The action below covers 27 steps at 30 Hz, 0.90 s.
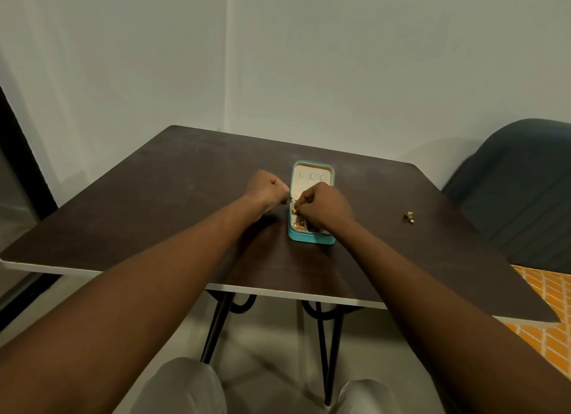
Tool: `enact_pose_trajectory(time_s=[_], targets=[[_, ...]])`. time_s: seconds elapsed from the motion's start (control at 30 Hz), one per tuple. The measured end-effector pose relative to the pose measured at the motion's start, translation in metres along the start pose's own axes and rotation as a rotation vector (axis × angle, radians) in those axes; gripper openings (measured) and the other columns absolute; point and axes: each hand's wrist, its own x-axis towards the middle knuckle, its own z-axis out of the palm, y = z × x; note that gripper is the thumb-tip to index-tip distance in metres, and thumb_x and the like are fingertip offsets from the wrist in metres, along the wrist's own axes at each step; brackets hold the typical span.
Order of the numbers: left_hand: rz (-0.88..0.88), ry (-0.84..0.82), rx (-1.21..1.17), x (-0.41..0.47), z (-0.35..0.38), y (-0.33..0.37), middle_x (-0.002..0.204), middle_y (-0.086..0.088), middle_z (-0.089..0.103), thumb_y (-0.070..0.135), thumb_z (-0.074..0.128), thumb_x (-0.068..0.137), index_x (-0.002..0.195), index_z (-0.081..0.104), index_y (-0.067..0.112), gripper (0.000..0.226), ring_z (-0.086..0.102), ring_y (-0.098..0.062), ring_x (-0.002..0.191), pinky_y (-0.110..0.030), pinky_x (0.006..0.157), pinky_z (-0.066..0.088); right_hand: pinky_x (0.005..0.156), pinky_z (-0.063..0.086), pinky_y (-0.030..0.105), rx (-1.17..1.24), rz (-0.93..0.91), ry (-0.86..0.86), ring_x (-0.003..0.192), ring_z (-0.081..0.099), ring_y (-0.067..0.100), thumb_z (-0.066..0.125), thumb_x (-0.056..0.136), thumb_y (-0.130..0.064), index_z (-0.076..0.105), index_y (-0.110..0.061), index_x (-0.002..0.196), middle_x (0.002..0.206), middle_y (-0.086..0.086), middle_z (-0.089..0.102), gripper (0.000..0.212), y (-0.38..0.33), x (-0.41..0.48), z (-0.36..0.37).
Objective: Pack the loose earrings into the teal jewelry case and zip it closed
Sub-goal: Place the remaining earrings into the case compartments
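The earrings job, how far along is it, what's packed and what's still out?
Partly done. The teal jewelry case lies open on the table, with gold pieces already in its lower compartment. In hand: the right hand pinches a gold earring over the case, while the left hand rests at its left edge. Left: one loose earring out on the table to the right, then zipping the case shut.

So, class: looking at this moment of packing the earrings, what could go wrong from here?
The right hand pinches a small gold earring over the open teal case; it could slip onto the dark table. Another earring lies far right near the table's edge, easily forgotten or knocked off.
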Motion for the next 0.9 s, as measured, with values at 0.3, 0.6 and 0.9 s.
enact_pose_trajectory(time_s=[0.3, 0.6, 0.9], targets=[[0.222, -0.024, 0.012, -0.005, 0.012, 0.021, 0.106, -0.003, 0.072, 0.003, 0.073, 0.087, 0.096, 0.074, 0.012, 0.013, 0.067, -0.014, 0.098, -0.022, 0.072, 0.056, 0.079, 0.061, 0.035, 0.329, 0.018, 0.205, 0.085, 0.070, 0.011, 0.071, 0.084, -0.011, 0.080, -0.014, 0.095, 0.095, 0.001, 0.077, 0.014, 0.026, 0.002, -0.030], [0.327, -0.059, 0.056, -0.014, 0.089, 0.067, 0.099, 0.004, 0.073, 0.017, 0.070, 0.088, 0.100, 0.075, 0.017, 0.013, 0.066, -0.011, 0.093, -0.027, 0.086, 0.053, 0.075, 0.058, 0.028, 0.378, 0.095, 0.444, 0.078, 0.068, 0.007, 0.070, 0.082, -0.011, 0.078, -0.014, 0.085, 0.082, -0.003, 0.074, 0.009, 0.097, -0.014, -0.077], [0.251, -0.272, 0.176, -0.010, 0.188, 0.079, 0.127, -0.006, 0.065, 0.016, 0.068, 0.089, 0.127, 0.064, 0.011, 0.039, 0.060, -0.021, 0.117, -0.025, 0.096, 0.043, 0.090, 0.054, 0.035, 0.292, 0.459, 0.489, 0.101, 0.063, 0.020, 0.079, 0.077, -0.018, 0.072, -0.012, 0.109, 0.113, 0.010, 0.068, 0.034, 0.209, -0.037, -0.076]])
